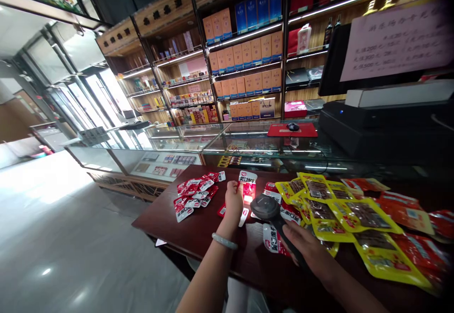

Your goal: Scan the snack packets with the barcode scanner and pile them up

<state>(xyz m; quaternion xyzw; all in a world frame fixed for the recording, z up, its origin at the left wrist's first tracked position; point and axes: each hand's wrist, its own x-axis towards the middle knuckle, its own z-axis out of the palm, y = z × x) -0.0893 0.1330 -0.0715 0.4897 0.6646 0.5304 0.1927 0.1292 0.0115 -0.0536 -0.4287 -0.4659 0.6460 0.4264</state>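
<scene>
My left hand (234,203) is closed on a red and white snack packet (247,180), held upright over the dark wooden table (209,228). A bright patch of light falls on the packet's lower part. In my right hand (305,247) is a black handheld barcode scanner (267,207), its head close to the packet and facing it. More red and white packets (273,239) lie beneath and beside the scanner. To the left a loose pile of similar red packets (196,192) is spread on the table.
Yellow snack packets (365,214) and orange-red packets (407,211) are heaped at the right. Behind the table stands a glass display counter (213,138) with a mouse (292,126) on a red mat (275,131). A monitor (333,62) rises at the right; boxed goods fill the shelves (248,62).
</scene>
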